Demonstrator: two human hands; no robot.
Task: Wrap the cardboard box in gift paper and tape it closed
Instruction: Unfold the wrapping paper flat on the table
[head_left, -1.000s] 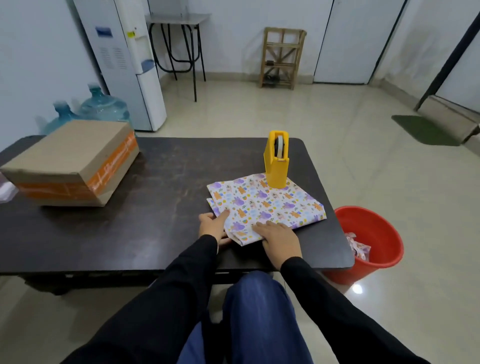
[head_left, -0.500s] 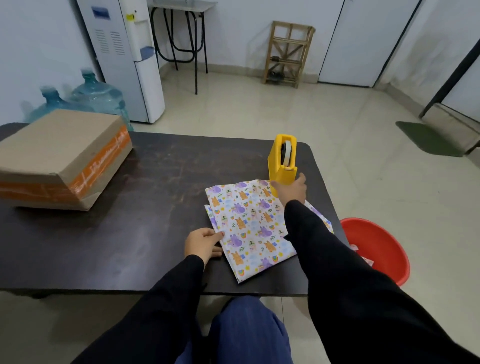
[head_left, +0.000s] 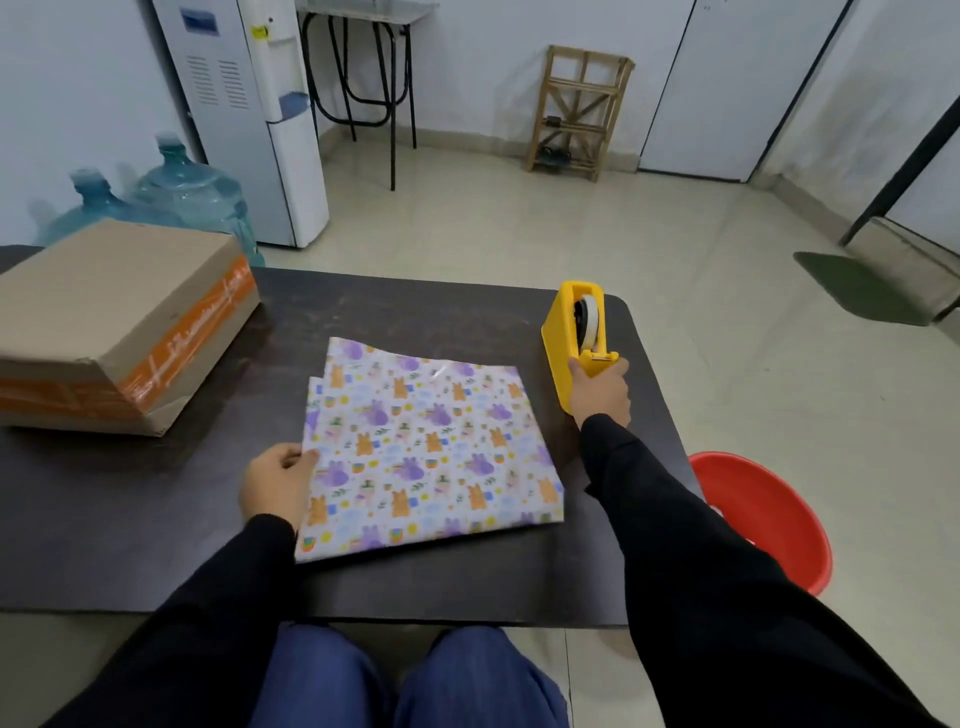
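At the right grip: right hand (head_left: 600, 395) closed round the near end of the yellow tape dispenser (head_left: 562, 340), fingers wrapped under the cutter. The dispenser stands upright on the table (head_left: 130, 525), and its tape roll shows in the slot.
At the left grip: left hand (head_left: 275, 486) holds the left edge of the folded gift paper (head_left: 426, 452), fingers curled at that edge. The paper lies flat on the table.
Gift paper relative to grips: between the two hands, touching the left hand. It lies just left of the right hand and the dispenser, apart from both.
Cardboard box relative to grips: cardboard box (head_left: 114, 317) well to the left of and beyond the left hand. Neither hand touches it, and it lies apart from the paper.
Gift paper appearance: folded in layers that sit offset at the far left corner. Glossy pale ground with purple and orange animal prints.
Box appearance: plain brown, low and wide, closed, with orange tape along its sides.
Edges: dispenser near the table's far right rounded corner. The paper's near edge stops short of the table's near edge. The box runs out of view at the left.
Open room: bare dark tabletop shows between box and paper, and left of the left hand.
Beyond the table: red bucket (head_left: 769, 525) on the floor, right of the right forearm. A water dispenser (head_left: 244, 114) and water bottles (head_left: 192, 192) stand beyond the box.
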